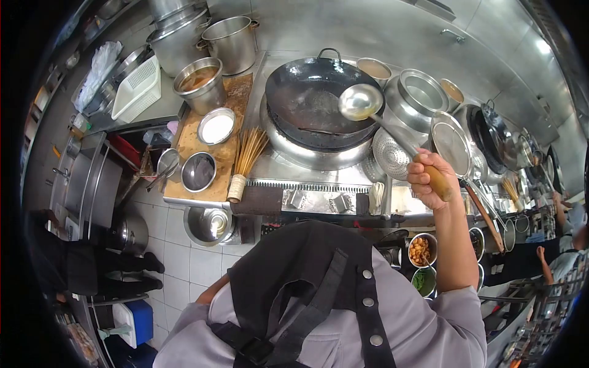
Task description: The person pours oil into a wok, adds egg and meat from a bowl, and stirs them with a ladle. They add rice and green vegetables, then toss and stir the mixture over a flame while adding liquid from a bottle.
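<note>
One hand alone shows – the right hand (429,178), raised above the front right edge of the range (319,199), its fingers wrapped closed around the wooden grip at the near end of the ladle (361,102). From that fist the ladle's long axis runs up and to the left, away from the person, so the steel bowl lies far out from the fingers, over the right rim of the black wok (307,101), mouth upward. Whether it carries anything cannot be told. A perforated strainer (391,157) sits under the shaft, between the wok and the hand. A bamboo brush (245,158) lies at the wok's left edge. The left hand is hidden below the apron (294,270) – its fingers cannot be told – so the right is the nearer to the wok.
</note>
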Demonstrator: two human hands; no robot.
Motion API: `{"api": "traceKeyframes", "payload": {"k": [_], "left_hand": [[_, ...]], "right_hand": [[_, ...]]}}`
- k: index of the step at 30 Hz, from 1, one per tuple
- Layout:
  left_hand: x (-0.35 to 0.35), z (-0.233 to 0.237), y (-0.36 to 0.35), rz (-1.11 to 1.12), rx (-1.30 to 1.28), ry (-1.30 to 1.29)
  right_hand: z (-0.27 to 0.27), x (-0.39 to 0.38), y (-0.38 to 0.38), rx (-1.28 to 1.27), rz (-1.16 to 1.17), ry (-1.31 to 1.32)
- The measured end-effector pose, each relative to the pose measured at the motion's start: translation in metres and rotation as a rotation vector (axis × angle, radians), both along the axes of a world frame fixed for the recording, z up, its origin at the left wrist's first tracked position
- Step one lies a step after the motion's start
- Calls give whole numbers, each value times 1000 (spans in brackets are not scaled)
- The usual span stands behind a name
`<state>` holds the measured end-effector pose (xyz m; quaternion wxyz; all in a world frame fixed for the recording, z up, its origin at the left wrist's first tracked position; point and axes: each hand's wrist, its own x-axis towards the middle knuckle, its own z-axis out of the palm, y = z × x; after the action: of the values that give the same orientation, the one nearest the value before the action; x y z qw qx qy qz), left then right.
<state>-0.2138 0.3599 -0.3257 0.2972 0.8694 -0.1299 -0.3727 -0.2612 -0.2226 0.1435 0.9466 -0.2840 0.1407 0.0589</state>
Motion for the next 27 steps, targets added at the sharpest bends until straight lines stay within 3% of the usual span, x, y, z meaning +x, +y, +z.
{"api": "traceKeyframes", "payload": {"k": [1, 3, 5, 7, 9, 11, 13, 15, 17, 18, 19, 20, 21, 22, 23, 24, 25, 27], "left_hand": [[1, -10, 12, 3, 18, -2], [2, -23, 35, 5, 54, -6], [7, -32, 57, 18, 83, -14], [14, -37, 76, 33, 99, -32], [22, -41, 96, 53, 113, -59], [30, -45, 114, 86, 116, -85], [38, -47, 129, 139, 119, -102], [44, -63, 144, 181, 119, -119], [50, -71, 152, 25, 32, -314], [48, -71, 159, 35, 34, -319], [39, -63, 164, 188, 85, -216], [33, -52, 169, 337, 134, -111], [27, -46, 177, 343, 136, -115], [18, -43, 184, 304, 133, -106], [7, -42, 190, 263, 131, -99], [5, -58, 194, -28, 299, -117], [8, -32, 185, -323, 428, -166], [-10, -45, 196, -214, 384, -143]], "right_hand": [[6, 6, 9, -11, 0, 0], [16, 23, 30, -337, -212, 79], [22, 48, 45, -385, -207, 48], [23, 81, 54, -200, -194, -38], [34, 116, 83, -176, -146, -86], [41, 156, 110, 55, -3, -207], [46, 198, 145, 130, 87, -251], [46, 245, 176, 388, 161, -278], [48, 290, 211, 397, 210, -270], [49, 311, 228, 317, 256, -243], [49, 330, 245, 237, 300, -217], [47, 351, 261, 6, 311, -204], [44, 364, 277, -226, 316, -190], [41, 366, 299, -223, 318, -193], [38, 364, 322, -604, 225, -214], [36, 360, 332, -983, 119, -230], [31, 353, 330, -981, 115, -232], [17, 334, 314, -1030, 34, -304]]}}
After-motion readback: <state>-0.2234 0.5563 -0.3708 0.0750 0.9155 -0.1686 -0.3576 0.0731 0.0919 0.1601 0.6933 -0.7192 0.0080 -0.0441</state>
